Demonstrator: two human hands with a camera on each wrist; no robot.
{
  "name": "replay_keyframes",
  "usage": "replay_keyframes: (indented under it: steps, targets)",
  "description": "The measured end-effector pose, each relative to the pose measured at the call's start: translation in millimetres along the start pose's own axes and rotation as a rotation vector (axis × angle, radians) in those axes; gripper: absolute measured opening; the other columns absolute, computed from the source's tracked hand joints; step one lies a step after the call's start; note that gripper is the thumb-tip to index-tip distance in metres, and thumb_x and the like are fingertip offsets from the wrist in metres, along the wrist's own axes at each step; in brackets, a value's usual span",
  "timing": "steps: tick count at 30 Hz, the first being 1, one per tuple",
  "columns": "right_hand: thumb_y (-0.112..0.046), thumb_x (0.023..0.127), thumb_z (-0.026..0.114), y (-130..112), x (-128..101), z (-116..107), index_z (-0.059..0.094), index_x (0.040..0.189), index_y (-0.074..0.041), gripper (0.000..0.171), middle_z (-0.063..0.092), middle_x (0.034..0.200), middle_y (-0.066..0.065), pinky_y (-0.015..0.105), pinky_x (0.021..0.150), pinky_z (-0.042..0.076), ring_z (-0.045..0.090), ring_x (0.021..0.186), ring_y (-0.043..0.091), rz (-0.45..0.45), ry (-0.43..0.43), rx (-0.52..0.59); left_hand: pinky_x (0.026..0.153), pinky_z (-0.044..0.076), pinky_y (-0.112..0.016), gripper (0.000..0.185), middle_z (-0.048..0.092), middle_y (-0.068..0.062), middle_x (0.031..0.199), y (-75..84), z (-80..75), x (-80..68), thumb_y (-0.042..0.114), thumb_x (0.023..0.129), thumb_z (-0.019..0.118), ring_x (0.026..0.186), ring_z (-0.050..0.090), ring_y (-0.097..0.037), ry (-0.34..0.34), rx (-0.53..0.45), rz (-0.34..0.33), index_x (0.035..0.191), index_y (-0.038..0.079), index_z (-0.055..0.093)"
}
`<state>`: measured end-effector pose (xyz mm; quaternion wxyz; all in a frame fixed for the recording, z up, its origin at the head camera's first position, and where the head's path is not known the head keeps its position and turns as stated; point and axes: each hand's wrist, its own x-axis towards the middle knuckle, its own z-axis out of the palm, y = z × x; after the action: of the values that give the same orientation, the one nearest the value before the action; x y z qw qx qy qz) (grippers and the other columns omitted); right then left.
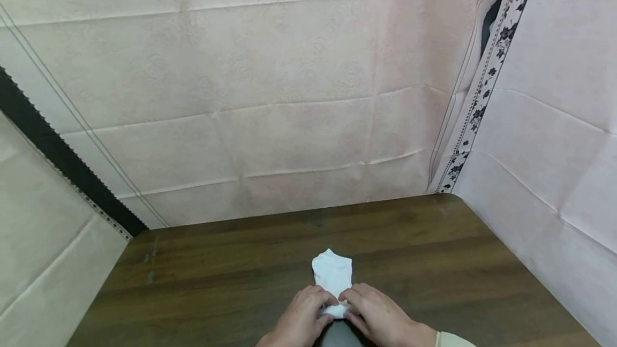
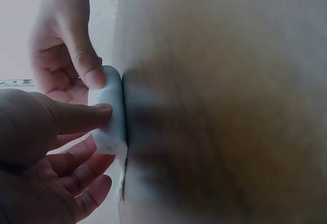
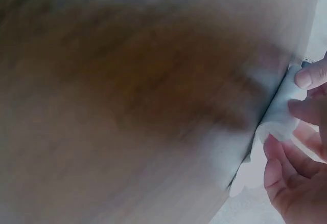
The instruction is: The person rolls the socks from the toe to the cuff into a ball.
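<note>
A narrow strip of white cloth [image 1: 332, 272] lies on the wooden table, its far end flat and its near end wound into a small roll. My left hand [image 1: 306, 312] grips the left end of this roll, thumb on the near side and fingers over the far side. At the right end, my right hand [image 1: 381, 315] holds it the same way. The left wrist view shows the roll [image 2: 115, 111] low against the tabletop, both thumbs pressed along it. In the right wrist view, the flat part of the cloth [image 3: 250, 175] trails beyond the roll, beside the right fingers.
The brown wooden table [image 1: 217, 266] stretches out around the hands. Creased pale cloth sheets [image 1: 289, 68] hang behind it and on both sides. A dark gap [image 1: 72, 159] shows at the left corner, and a floral border [image 1: 477, 111] runs down the right one.
</note>
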<state>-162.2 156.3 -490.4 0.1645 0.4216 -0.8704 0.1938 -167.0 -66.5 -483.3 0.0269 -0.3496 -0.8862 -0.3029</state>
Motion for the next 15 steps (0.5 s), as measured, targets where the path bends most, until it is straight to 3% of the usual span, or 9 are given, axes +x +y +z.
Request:
replay_keyframes:
  steps: [5, 9, 15]
  targets:
    - [-0.011, 0.077, 0.087, 1.4, 2.4, 0.1, 0.065, 0.1, -0.016, 0.032, 0.055, 0.097, -0.007, 0.019, 0.072, 0.046, 0.05, 0.084, 0.005, -0.064, 0.037, -0.031, 0.078, 0.047, -0.027, 0.011, 0.065, 0.015, 0.093, -0.9, -2.6, 1.6, 0.012, 0.089, 0.077, 0.088, 0.057, -0.002, -0.064, -0.038, -0.058, 0.099, 0.017, 0.074]
    - [-0.011, 0.075, 0.088, 3.4, 2.8, 1.2, 0.067, 0.1, -0.016, 0.033, 0.055, 0.096, -0.008, 0.019, 0.072, 0.045, 0.05, 0.083, 0.004, -0.096, 0.045, -0.06, 0.08, 0.047, -0.03, 0.01, 0.065, 0.014, 0.093, -1.0, -4.8, 2.4, 0.014, 0.091, 0.074, 0.089, 0.057, -0.003, -0.095, -0.031, -0.094, 0.101, 0.017, 0.074]
    - [-0.01, 0.076, 0.087, 4.5, 1.7, 3.0, 0.071, 0.099, -0.014, 0.029, 0.056, 0.093, -0.007, 0.017, 0.069, 0.044, 0.052, 0.082, 0.005, -0.119, 0.051, -0.092, 0.079, 0.048, -0.027, 0.01, 0.066, 0.013, 0.093, -2.8, -2.8, 2.6, 0.013, 0.092, 0.073, 0.088, 0.057, -0.003, -0.076, 0.019, -0.065, 0.101, 0.016, 0.076]
